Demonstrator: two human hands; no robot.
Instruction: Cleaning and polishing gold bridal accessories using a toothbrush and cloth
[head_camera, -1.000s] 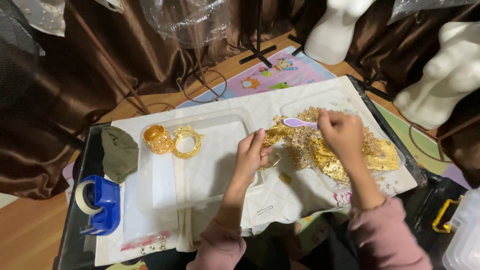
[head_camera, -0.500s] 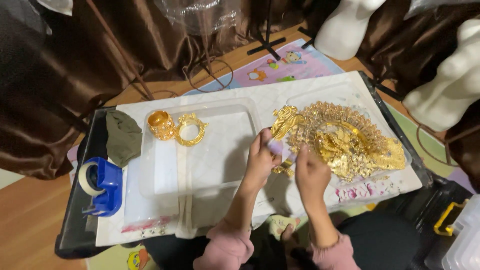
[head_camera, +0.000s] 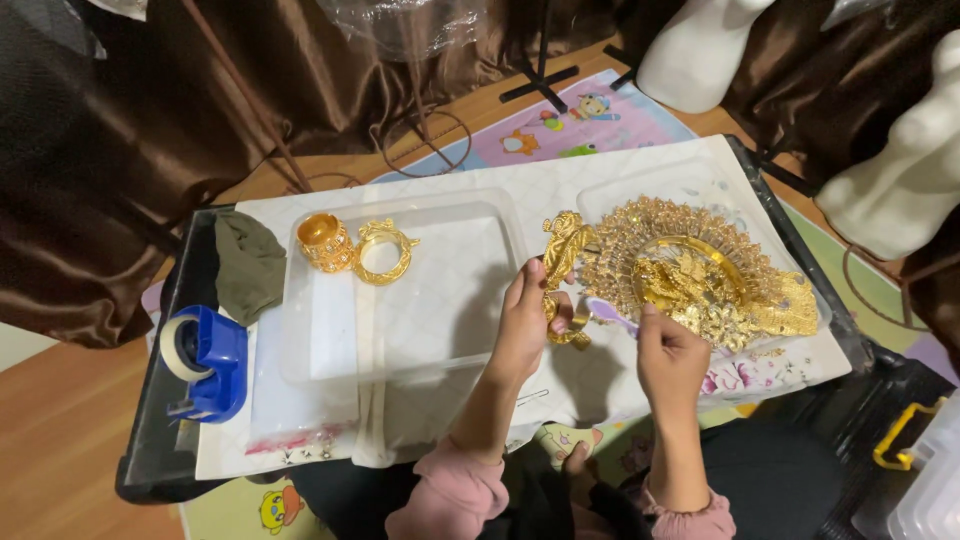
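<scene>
My left hand (head_camera: 524, 325) holds a long gold ornament piece (head_camera: 562, 262) upright near the middle of the white-covered table (head_camera: 600, 190). My right hand (head_camera: 668, 358) pinches a small purple-handled tool (head_camera: 610, 313) beside the lower end of that piece. Just to the right lies a large gold fan-shaped headdress (head_camera: 700, 275) in a clear tray. Both sleeves are pink.
A clear plastic tray (head_camera: 440, 290) holds two gold bangles (head_camera: 355, 247) at its far left corner. A blue tape dispenser (head_camera: 205, 362) and an olive cloth (head_camera: 247, 265) sit at the left. White mannequin forms (head_camera: 905, 170) and brown curtains (head_camera: 120, 120) stand behind.
My right hand drew back from on top of the gold headdress to the near edge, uncovering it. My left hand now lifts the long gold piece up. The view shifted slightly.
</scene>
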